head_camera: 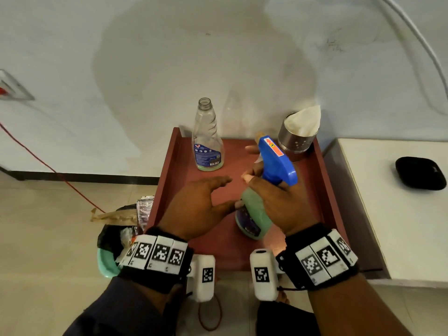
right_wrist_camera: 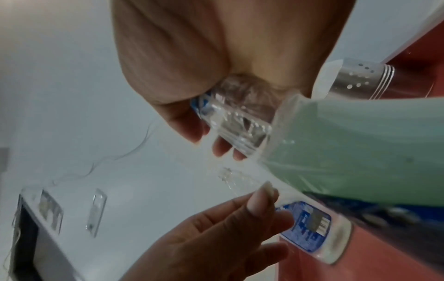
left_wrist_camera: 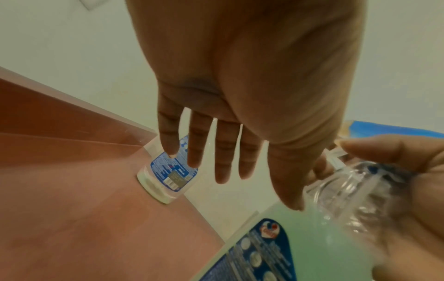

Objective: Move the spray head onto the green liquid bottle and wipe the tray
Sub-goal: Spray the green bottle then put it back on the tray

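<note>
1. Head view: the green liquid bottle (head_camera: 252,214) is seen held tilted above the red tray (head_camera: 242,253), its base toward the person and its neck pointing away toward the wall.
2. The blue spray head (head_camera: 276,161) is seated on the bottle's neck, just beyond the knuckles of the right hand (head_camera: 278,202).
3. The right hand's grip is closed round the clear upper part of the bottle; in the right wrist view the fingers (right_wrist_camera: 192,131) are curled under the neck while the green body (right_wrist_camera: 348,152) extends below the palm.
4. The left hand (head_camera: 198,204) is held flat with fingers straight and slightly spread, holding nothing; its thumb lies just beside the lower part of the green liquid bottle, and whether contact is made cannot be told.
5. In the left wrist view the left hand's fingers (left_wrist_camera: 223,152) are seen extended over the tray, with the bottle's label (left_wrist_camera: 259,252) near the thumb.
6. A second bottle (head_camera: 207,139), uncapped and almost empty, stands upright at the far left of the tray, well apart from both hands.
7. A perforated metal cup (head_camera: 297,139) holding a pale cloth (head_camera: 305,120) stands at the tray's far right corner, just behind the spray head.
8. A black object (head_camera: 420,173) lies on the white bench (head_camera: 388,226) to the right of the tray.
</note>
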Motion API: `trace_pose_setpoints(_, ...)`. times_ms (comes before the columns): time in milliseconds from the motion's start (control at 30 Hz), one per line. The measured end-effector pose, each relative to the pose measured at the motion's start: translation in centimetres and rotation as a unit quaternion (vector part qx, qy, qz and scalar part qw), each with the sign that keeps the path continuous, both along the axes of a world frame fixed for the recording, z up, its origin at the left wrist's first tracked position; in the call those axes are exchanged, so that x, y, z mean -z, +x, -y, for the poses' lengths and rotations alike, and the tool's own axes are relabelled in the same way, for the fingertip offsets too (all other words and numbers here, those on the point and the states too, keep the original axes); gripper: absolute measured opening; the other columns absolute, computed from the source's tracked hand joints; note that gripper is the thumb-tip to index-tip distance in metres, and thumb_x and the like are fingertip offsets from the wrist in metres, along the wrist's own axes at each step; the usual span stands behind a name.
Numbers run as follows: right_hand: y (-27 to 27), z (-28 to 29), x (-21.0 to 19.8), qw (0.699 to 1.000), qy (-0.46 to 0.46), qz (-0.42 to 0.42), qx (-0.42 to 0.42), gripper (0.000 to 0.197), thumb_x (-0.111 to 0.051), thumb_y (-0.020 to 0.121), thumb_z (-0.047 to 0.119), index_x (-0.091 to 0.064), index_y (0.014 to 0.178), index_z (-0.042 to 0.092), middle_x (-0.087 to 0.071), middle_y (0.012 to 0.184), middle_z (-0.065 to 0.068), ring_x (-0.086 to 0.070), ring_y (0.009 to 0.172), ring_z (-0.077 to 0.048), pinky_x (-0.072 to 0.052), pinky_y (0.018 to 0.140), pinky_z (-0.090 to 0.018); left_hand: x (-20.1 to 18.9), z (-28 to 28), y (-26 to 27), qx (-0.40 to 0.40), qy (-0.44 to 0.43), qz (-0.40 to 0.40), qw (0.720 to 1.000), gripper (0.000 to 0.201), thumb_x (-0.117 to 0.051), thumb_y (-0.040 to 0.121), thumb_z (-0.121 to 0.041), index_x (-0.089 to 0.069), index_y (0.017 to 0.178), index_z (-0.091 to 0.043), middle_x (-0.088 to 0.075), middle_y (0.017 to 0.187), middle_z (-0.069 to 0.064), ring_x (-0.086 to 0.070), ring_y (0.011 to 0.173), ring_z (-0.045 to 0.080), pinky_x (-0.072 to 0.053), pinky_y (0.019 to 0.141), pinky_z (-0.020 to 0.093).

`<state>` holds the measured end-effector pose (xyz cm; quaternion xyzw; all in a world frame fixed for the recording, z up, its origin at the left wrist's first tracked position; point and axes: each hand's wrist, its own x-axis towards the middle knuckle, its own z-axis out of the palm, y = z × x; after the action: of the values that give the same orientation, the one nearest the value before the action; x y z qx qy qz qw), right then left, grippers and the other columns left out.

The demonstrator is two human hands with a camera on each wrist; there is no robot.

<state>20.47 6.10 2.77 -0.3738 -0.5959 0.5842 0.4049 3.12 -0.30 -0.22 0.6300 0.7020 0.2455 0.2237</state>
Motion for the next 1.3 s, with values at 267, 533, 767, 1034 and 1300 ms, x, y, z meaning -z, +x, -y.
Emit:
trace_pose_setpoints(267, -2.8, -0.6, -3.3, 0.955, 0.077, 0.275, -0.084, 0.03, -0.062, 0.078, -0.007, -0.058, 0.076, 0.022, -0.055, 0.063, -0.006, -0.053, 0.053, -0.013, -0.053, 0.064, -0.035, 5.2, 2.4, 0.3, -0.034, -0.23, -0.078, 0.97, 0.089, -0.065, 0.077, -0.07, -0.046, 0.148, -0.02, -0.055, 0.147, 0.006, -0.055, 0.132, 0.027, -0.044, 0.11, 0.037)
trace_pose_setpoints(533, 1.1, 0.7, -4.7, 0.743, 0.068, 0.632, -0.21, 0.019, -0.067, 0.068, 0.019, -0.069, 0.085, 0.011, -0.079, 0.088, -0.017, -0.078, 0.072, -0.03, -0.066, 0.073, -0.046, 3.8, 4.8, -0.4, -0.094, -0.194, -0.087, 0.973, 0.096, -0.065, 0.075, -0.074, -0.042, 0.149, -0.017, -0.051, 0.15, 0.011, -0.035, 0.146, 0.037, -0.036, 0.116, 0.046)
trace_pose_setpoints(767, 3.6, 2.6, -4.0, 0.696, 0.122, 0.674, -0.215, 0.088, -0.076, 0.049, 0.079, -0.065, 0.12, 0.028, -0.076, 0.088, 0.003, -0.075, 0.076, -0.016, -0.06, 0.087, -0.037, 3.4, 5.4, 1.1, -0.09, -0.177, -0.089, 0.976, 0.097, -0.068, 0.072, -0.073, -0.042, 0.147, -0.018, -0.051, 0.15, 0.009, -0.019, 0.153, 0.038, -0.034, 0.117, 0.052)
trace_pose_setpoints(1034, 2.3, 5.2, -5.1, 0.727, 0.115, 0.636, -0.232, 0.041, -0.088, 0.06, 0.06, -0.066, 0.089, 0.04, -0.075, 0.078, 0.003, -0.076, 0.076, -0.018, -0.061, 0.087, -0.035, 3.1, 4.9, 1.9, -0.098, -0.137, -0.09, 0.982, 0.121, -0.073, 0.07, -0.071, -0.013, 0.159, -0.015, -0.037, 0.159, 0.012, -0.018, 0.152, 0.04, -0.024, 0.12, 0.049)
trace_pose_setpoints(1300, -0.8, 3.2, -5.7, 0.707, 0.129, 0.662, -0.212, 0.068, -0.087, 0.057, 0.066, -0.072, 0.104, 0.019, -0.075, 0.071, 0.004, -0.075, 0.074, -0.016, -0.061, 0.087, -0.035, 2.9, 3.4, -0.4, -0.115, -0.129, -0.091, 0.981, 0.141, -0.069, 0.044, -0.086, -0.016, 0.156, -0.02, -0.04, 0.158, 0.009, -0.018, 0.152, 0.04, -0.027, 0.119, 0.057)
